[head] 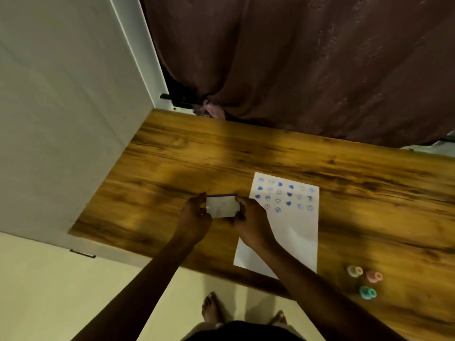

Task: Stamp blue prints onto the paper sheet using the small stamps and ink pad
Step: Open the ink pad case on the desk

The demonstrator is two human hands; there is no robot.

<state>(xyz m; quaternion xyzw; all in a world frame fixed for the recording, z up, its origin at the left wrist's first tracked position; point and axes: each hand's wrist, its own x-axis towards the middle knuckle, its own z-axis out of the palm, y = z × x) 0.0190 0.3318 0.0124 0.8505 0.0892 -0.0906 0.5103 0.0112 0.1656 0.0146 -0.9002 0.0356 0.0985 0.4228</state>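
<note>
Both hands, left hand and right hand, pinch the ink pad between their fingers just left of the stamped paper sheet, probably closing its lid; stamps lie unused, near right.

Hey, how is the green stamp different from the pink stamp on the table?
The green stamp is teal green, while the pink stamp is pale pink with an orange-red end. The green stamp lies nearest the table's front edge; the pink stamp lies just behind it, between the green one and a cream stamp. Both are small, lie untouched to the right of the paper sheet, and look alike in size and shape.
</note>
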